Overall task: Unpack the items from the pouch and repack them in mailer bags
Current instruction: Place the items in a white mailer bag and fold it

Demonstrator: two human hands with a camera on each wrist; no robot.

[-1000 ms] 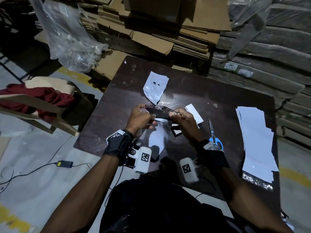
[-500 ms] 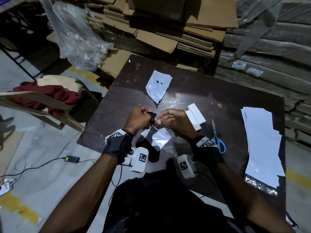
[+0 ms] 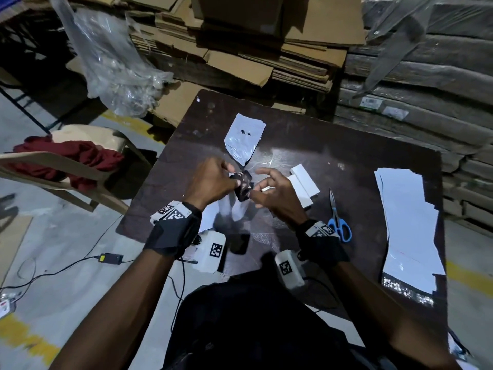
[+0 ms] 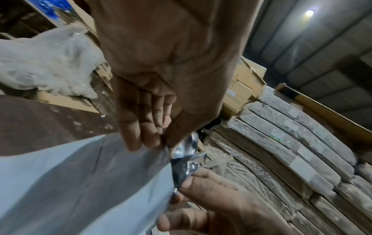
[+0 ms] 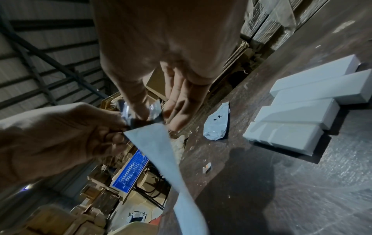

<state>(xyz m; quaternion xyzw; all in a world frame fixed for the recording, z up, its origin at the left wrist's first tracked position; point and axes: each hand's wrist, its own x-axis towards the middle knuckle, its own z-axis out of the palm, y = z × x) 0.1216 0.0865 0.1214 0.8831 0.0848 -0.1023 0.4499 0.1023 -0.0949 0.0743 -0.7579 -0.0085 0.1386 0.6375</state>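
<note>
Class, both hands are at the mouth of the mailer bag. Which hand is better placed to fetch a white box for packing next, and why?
Probably the right hand: the white boxes lie just beside it on the table, while the left hand pinches the mailer bag and can hold its mouth.

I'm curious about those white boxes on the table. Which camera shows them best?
The right wrist view: the boxes lie large and unblocked, several side by side on the table. The head view shows them smaller, partly behind the right hand. The left wrist view shows none.
</note>
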